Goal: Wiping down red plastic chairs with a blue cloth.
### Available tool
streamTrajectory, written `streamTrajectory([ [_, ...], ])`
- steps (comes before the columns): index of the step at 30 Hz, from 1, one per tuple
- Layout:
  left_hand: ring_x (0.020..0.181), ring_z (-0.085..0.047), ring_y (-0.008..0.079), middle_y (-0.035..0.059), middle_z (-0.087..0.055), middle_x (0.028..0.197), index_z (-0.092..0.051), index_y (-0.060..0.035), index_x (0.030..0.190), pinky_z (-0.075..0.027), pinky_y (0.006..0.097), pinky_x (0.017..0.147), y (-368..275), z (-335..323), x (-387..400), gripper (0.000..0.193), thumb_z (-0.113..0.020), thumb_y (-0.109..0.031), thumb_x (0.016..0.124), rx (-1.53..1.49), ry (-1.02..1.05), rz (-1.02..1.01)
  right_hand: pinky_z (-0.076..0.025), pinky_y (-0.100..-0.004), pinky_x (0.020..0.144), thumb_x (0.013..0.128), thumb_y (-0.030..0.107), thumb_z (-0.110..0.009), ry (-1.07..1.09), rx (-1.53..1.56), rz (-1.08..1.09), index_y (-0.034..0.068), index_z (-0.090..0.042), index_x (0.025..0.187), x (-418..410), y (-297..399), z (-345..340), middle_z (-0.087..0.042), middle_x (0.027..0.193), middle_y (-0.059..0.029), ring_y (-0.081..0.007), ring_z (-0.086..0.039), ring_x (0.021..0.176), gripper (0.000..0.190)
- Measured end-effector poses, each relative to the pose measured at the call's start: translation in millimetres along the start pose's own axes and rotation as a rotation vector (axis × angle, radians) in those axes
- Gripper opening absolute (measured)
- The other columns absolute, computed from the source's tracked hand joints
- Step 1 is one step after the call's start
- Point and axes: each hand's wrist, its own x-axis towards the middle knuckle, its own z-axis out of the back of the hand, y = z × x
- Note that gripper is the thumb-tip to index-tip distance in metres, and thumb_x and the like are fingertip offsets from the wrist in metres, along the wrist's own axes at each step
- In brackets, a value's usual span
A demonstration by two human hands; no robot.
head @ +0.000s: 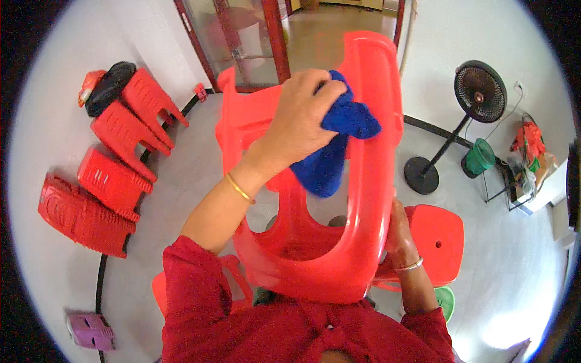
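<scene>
A red plastic chair (308, 272) is held up in front of my chest, tilted, with its open frame and legs showing. My left hand (308, 113) grips a blue cloth (327, 168) over the chair, against or close to the inner side of its right-hand leg. A yellow bangle circles that wrist. Lower on the right, my right hand (399, 231) lies along the outer side of the chair and supports it; the chair's edge hides part of its fingers. Behind that hand stands a red plastic stool (438, 245) with a small hole in its seat.
Stacks of red chairs (113, 181) and red stools (129, 134) line the left wall. A small purple stool (91, 331) lies lower left. On the right are a black pedestal fan (480, 93), a green bin (480, 156) and a green basin (445, 301). A glass door (245, 45) stands ahead.
</scene>
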Motion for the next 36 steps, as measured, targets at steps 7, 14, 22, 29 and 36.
streamTrajectory([
  [7, 0.101, -0.048, 0.0322, 0.0129, -0.049, 0.103, -0.051, -0.0051, 0.101, -0.038, 0.0389, 0.089, 13, 20, -30, 0.053, -0.074, -0.006, 0.054, 0.039, 0.074, 0.130, -0.049, -0.0327, 0.082, 0.090, 0.054, -0.042, -0.033, -0.053, 0.001, 0.002, -0.048, 0.121, 0, 1, 16, -0.057, 0.113, -0.0095, -0.0178, -0.057, 0.099, 0.061],
  [14, 0.093, -0.051, 0.0346, 0.0148, -0.051, 0.099, -0.050, -0.0043, 0.100, -0.043, 0.0409, 0.081, 77, 53, -88, 0.054, -0.073, 0.000, 0.052, 0.186, 0.119, 0.516, -0.046, -0.0344, 0.088, 0.090, 0.054, -0.041, -0.092, 0.022, 0.004, 0.004, -0.048, 0.122, 8, -12, 4, -0.055, 0.115, -0.0079, -0.0179, -0.055, 0.100, 0.060],
  [22, 0.096, -0.047, 0.0356, 0.0149, -0.049, 0.098, -0.047, -0.0042, 0.100, -0.041, 0.0407, 0.085, -1, -1, -23, 0.051, -0.069, 0.001, 0.055, -0.052, 0.011, 0.137, -0.046, -0.0344, 0.088, 0.091, 0.053, -0.038, -0.081, 0.036, 0.050, 0.003, -0.044, 0.125, 5, -23, 6, -0.056, 0.114, -0.0070, -0.0178, -0.055, 0.099, 0.061],
  [29, 0.098, -0.046, 0.0358, 0.0145, -0.046, 0.101, -0.045, -0.0044, 0.101, -0.040, 0.0413, 0.086, -8, 0, -23, 0.055, -0.070, 0.001, 0.053, -0.049, 0.027, 0.105, -0.050, -0.0373, 0.086, 0.090, 0.047, -0.047, -0.078, 0.177, 0.057, 0.004, -0.043, 0.126, -5, -18, 31, -0.055, 0.117, -0.0092, -0.0213, -0.057, 0.101, 0.056],
  [36, 0.096, -0.051, 0.0305, 0.0135, -0.053, 0.093, -0.052, -0.0037, 0.096, -0.043, 0.0364, 0.078, 76, 42, -73, 0.039, -0.067, -0.001, 0.060, 0.008, 0.108, 0.737, -0.049, -0.0375, 0.086, 0.090, 0.046, -0.046, -0.086, 0.299, -0.010, 0.004, -0.047, 0.124, -6, -14, 36, -0.056, 0.116, -0.0098, -0.0215, -0.057, 0.101, 0.054],
])
